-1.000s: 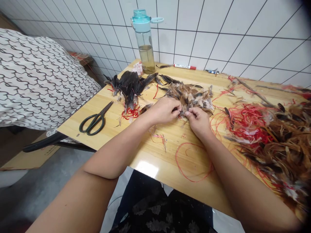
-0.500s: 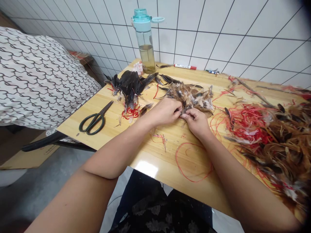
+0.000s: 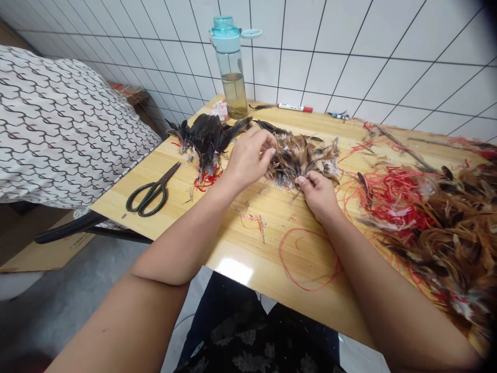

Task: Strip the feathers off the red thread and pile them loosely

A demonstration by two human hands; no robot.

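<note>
A heap of brown feathers [image 3: 306,155] lies in the middle of the wooden table [image 3: 248,248]. My left hand [image 3: 248,158] is raised at the heap's left edge, fingers pinched on a thin brown feather. My right hand [image 3: 316,194] rests on the table at the heap's near edge, fingers pinched on feather ends. To the left lies a bunch of black feathers [image 3: 207,134] tied with red thread.
Black scissors [image 3: 151,192] lie near the table's left edge. A water bottle [image 3: 233,67] stands at the back by the tiled wall, a red-capped marker [image 3: 295,108] beside it. A big tangle of red thread and brown feathers [image 3: 430,217] fills the right side. A red thread loop [image 3: 306,259] lies in front.
My left hand has lifted away from my right hand, up and to the left, drawing a feather out of the heap. The right hand has stayed in place.
</note>
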